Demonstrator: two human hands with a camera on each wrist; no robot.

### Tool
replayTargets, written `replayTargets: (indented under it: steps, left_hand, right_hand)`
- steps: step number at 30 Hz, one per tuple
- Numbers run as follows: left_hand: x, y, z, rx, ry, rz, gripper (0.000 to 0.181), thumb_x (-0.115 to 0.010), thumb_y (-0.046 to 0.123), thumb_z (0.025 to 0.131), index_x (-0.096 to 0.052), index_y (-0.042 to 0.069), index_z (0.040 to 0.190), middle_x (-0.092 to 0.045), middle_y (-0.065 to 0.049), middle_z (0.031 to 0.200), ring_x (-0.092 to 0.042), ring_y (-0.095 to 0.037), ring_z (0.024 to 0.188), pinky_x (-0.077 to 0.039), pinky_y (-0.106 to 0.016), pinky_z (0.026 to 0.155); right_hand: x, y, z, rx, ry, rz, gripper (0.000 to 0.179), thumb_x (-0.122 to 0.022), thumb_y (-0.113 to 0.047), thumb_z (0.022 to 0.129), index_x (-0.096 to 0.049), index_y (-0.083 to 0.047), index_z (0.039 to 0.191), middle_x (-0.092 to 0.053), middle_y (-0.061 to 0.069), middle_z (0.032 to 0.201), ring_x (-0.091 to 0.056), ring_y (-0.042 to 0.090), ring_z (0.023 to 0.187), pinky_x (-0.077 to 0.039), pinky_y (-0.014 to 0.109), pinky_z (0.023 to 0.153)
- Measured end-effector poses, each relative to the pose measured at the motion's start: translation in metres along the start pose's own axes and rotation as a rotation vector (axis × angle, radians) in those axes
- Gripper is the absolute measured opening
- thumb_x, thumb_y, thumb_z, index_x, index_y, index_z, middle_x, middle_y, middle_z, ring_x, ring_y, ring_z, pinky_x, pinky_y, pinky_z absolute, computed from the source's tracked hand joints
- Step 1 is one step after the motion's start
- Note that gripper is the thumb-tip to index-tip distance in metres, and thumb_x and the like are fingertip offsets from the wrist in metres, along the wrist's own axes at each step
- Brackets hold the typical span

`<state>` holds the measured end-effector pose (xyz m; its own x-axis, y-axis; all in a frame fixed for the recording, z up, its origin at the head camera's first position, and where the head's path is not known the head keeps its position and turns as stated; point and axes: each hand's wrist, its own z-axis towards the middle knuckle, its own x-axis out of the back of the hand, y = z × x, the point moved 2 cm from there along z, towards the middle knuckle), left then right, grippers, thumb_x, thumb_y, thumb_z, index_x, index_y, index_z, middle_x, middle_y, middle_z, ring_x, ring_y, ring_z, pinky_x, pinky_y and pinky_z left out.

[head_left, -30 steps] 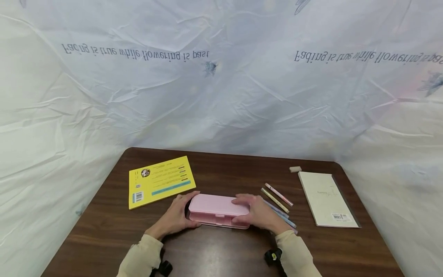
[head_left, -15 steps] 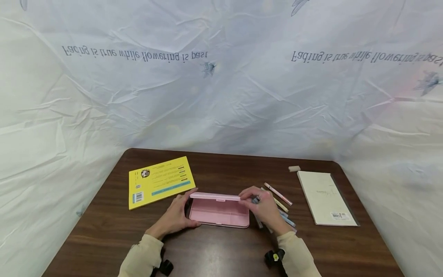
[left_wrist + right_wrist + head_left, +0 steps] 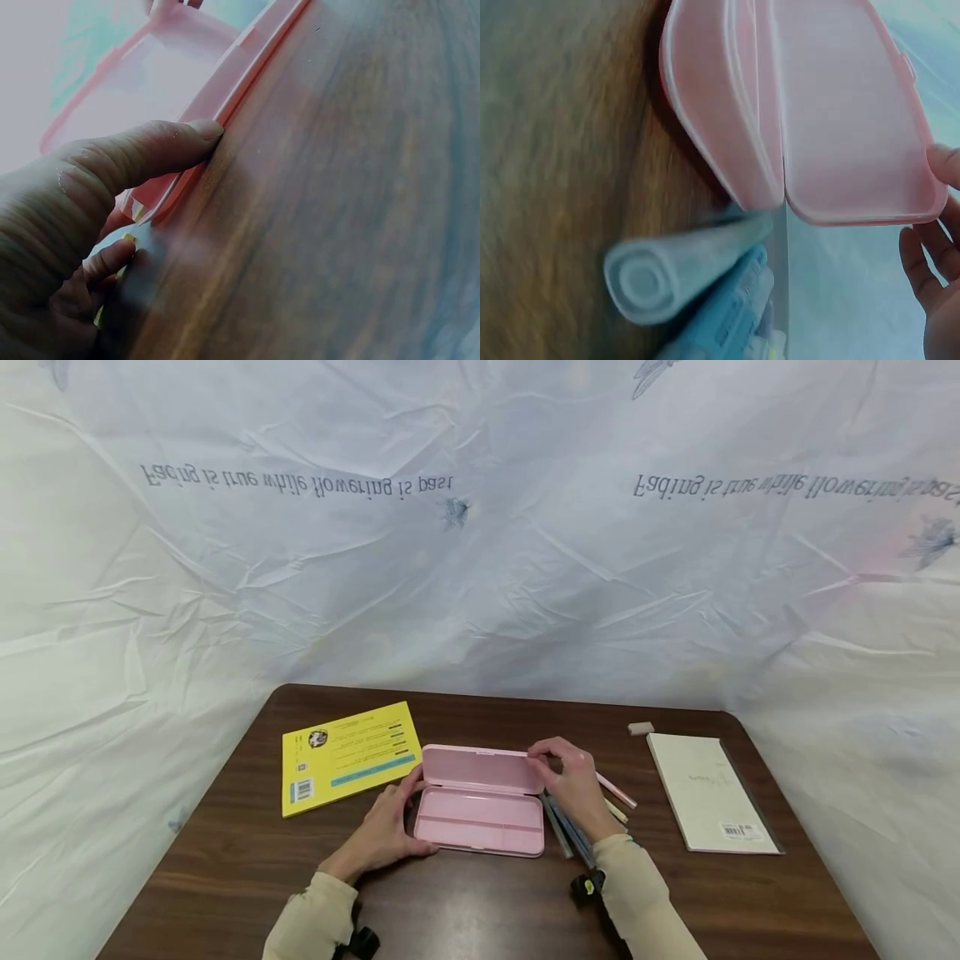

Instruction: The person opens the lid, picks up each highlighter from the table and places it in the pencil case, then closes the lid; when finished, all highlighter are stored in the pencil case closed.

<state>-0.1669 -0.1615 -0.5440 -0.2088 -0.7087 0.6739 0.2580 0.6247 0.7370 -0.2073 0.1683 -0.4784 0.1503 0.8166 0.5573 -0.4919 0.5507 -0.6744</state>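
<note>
A pink pencil case lies on the dark wooden table with its lid raised on the far side; its divided inside shows bare pink compartments. My left hand grips the case's left end, the thumb along the front edge in the left wrist view. With thumb and fingertips my right hand pinches the upper right corner of the lid, plainly seen in the right wrist view. Under and beside that hand lie several pens, among them a grey-capped pen and a blue pen, near the case's right end.
A yellow book lies at the left, close to the left hand's fingertips. On the right are a white notepad and a small eraser. A pink-white pen lies past the right hand. A white printed sheet hangs behind the table.
The lid has swung up and back from nearly closed to standing open, the right hand moving away from the body with it. The left hand has stayed at the case's left end.
</note>
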Motion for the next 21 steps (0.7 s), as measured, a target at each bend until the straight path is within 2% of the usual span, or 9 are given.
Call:
replayTargets:
  steps: [5, 9, 12, 16, 21]
  left_hand:
    - [0.000, 0.000, 0.000, -0.015, 0.006, 0.026, 0.130, -0.098, 0.051, 0.069, -0.020, 0.030, 0.170, -0.056, 0.009, 0.154, -0.047, -0.018, 0.114, -0.044, -0.045, 0.098]
    - [0.001, 0.000, 0.001, -0.006, 0.000, 0.016, 0.127, -0.098, 0.050, 0.070, -0.023, 0.027, 0.170, -0.056, 0.010, 0.154, -0.047, -0.019, 0.116, -0.042, -0.048, 0.101]
    - [0.001, 0.000, 0.000, 0.007, -0.016, -0.006, 0.124, -0.097, 0.051, 0.071, -0.026, 0.025, 0.169, -0.055, 0.011, 0.153, -0.046, -0.018, 0.116, -0.042, -0.048, 0.103]
    - [-0.001, 0.000, -0.001, 0.033, -0.036, -0.022, 0.120, -0.097, 0.053, 0.071, -0.031, 0.025, 0.168, -0.056, 0.008, 0.149, -0.045, -0.017, 0.117, -0.043, -0.047, 0.103]
    - [0.000, 0.003, -0.001, 0.060, -0.038, -0.026, 0.113, -0.096, 0.052, 0.072, -0.037, 0.026, 0.165, -0.052, 0.001, 0.154, -0.043, -0.021, 0.123, -0.043, -0.051, 0.106]
  right_hand:
    - [-0.001, 0.002, 0.002, 0.076, -0.057, -0.216, 0.021, -0.082, -0.009, 0.093, -0.074, -0.010, 0.112, -0.072, 0.007, 0.110, -0.066, 0.022, 0.098, -0.059, 0.046, 0.085]
    - [-0.006, 0.006, 0.003, 0.114, -0.136, -0.338, 0.043, -0.084, -0.019, 0.092, -0.068, -0.002, 0.129, -0.067, 0.018, 0.129, -0.063, 0.037, 0.119, -0.053, 0.058, 0.100]
    - [-0.012, 0.010, 0.002, 0.077, -0.234, -0.397, 0.063, -0.083, -0.031, 0.094, -0.061, 0.003, 0.141, -0.059, 0.023, 0.144, -0.055, 0.043, 0.134, -0.046, 0.064, 0.108]
    - [-0.020, 0.016, -0.002, 0.018, -0.366, -0.444, 0.082, -0.077, -0.044, 0.096, -0.048, 0.008, 0.153, -0.046, 0.027, 0.158, -0.041, 0.045, 0.149, -0.038, 0.064, 0.116]
    - [-0.024, 0.019, -0.004, -0.051, -0.450, -0.424, 0.099, -0.074, -0.056, 0.095, -0.035, 0.009, 0.160, -0.029, 0.028, 0.169, -0.024, 0.045, 0.157, -0.029, 0.066, 0.121]
